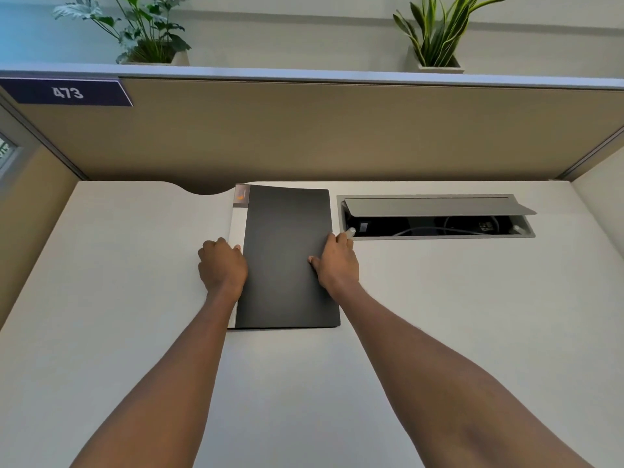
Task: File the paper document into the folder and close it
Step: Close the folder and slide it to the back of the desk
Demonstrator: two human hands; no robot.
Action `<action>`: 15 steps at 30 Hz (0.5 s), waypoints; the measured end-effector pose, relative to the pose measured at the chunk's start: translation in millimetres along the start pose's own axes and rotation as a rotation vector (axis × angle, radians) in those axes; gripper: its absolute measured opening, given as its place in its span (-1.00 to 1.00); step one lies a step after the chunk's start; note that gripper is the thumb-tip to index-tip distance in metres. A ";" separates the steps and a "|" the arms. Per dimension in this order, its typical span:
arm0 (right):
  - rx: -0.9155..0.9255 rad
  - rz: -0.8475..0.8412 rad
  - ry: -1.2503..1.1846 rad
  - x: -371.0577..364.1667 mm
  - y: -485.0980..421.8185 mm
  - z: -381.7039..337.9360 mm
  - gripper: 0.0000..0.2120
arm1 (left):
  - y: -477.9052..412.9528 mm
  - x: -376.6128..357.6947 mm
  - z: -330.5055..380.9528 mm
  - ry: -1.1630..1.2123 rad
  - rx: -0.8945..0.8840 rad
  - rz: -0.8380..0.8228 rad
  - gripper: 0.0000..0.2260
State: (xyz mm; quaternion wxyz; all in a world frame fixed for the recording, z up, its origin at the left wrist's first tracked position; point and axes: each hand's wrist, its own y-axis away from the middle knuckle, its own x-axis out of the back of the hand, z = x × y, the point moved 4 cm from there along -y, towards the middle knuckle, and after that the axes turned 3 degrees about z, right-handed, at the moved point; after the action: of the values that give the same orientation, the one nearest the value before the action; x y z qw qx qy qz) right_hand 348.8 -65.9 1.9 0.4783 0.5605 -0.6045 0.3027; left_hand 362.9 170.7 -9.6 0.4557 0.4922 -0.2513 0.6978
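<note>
Gripping folder (287, 255) edges, left hand (223, 268), right hand (336, 265)

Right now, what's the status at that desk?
Left hand on spine edge, right hand gripping opposite edge. Black folder closed, flat on desk. No paper visible. Nothing blocking.

A pale, off-white desk (101, 298) fills the cubicle, its far edge meeting a tan fabric partition (337, 130) capped with a light rail. A dark label (67, 92) reading 473 sits at the partition's upper left corner. Two potted plants (148, 35) stand on the ledge above (one broad-leaved, one spiky (439, 35)), against a plain pale wall. Near the desk's far right edge a grey cable hatch (439, 214) stands propped open, cords showing inside. Light is soft and even.
</note>
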 end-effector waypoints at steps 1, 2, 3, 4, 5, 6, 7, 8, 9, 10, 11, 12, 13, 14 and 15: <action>0.022 0.016 0.014 0.4 3.6 -0.3 -0.49 | 5.2 -0.8 -1.1 0.000 -0.016 0.003 -0.67; 0.043 0.024 0.030 0.3 8.3 -0.4 -0.49 | 11.1 -2.0 -3.0 0.001 -0.024 -0.005 -0.66; 0.064 0.027 0.047 -0.7 13.5 -0.1 -0.49 | 17.0 -4.1 -6.0 -0.005 -0.032 -0.015 -0.63; 0.084 0.027 0.067 -1.9 19.7 0.4 -0.49 | 23.7 -5.4 -9.0 -0.016 -0.042 -0.024 -0.58; 0.105 0.024 0.089 -3.5 26.5 1.6 -0.48 | 30.5 -6.5 -12.4 -0.028 -0.059 -0.029 -0.54; 0.123 0.018 0.114 -5.1 34.4 3.2 -0.46 | 38.5 -6.4 -15.6 -0.043 -0.079 -0.030 -0.50; 0.140 0.012 0.135 -6.7 42.7 5.4 -0.44 | 46.2 -7.3 -19.3 -0.057 -0.102 -0.027 -0.48; 0.152 0.004 0.156 -7.5 52.0 7.9 -0.41 | 55.1 -7.1 -22.1 -0.076 -0.126 -0.022 -0.47; 0.165 -0.008 0.177 -8.9 60.7 11.6 -0.39 | 63.6 -7.5 -25.1 -0.101 -0.152 -0.015 -0.46; 0.177 -0.024 0.196 -9.8 69.9 15.6 -0.38 | 72.1 -7.1 -27.0 -0.126 -0.176 -0.011 -0.45; 0.189 -0.042 0.215 -11.0 79.4 20.2 -0.37 | 80.4 -7.5 -28.7 -0.153 -0.202 -0.006 -0.44; 0.198 -0.061 0.224 -11.3 89.4 25.0 -0.36 | 90.5 -6.7 -28.9 -0.173 -0.231 -0.001 -0.44; 0.207 -0.073 0.231 -12.3 99.3 30.7 -0.36 | 101.0 -7.4 -29.0 -0.191 -0.261 0.015 -0.44; 0.211 -0.084 0.228 -11.8 108.9 36.5 -0.36 | 112.2 -7.0 -28.9 -0.200 -0.285 0.021 -0.44; 0.208 -0.087 0.219 -12.0 117.0 43.2 -0.36 | 121.9 -8.2 -29.1 -0.211 -0.302 0.028 -0.44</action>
State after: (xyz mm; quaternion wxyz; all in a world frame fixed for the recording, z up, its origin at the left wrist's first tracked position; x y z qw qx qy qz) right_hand 224.3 -78.2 -4.7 0.4935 0.5963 -0.4891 0.4021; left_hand 242.7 134.9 -16.5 0.4857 0.4850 -0.4063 0.6031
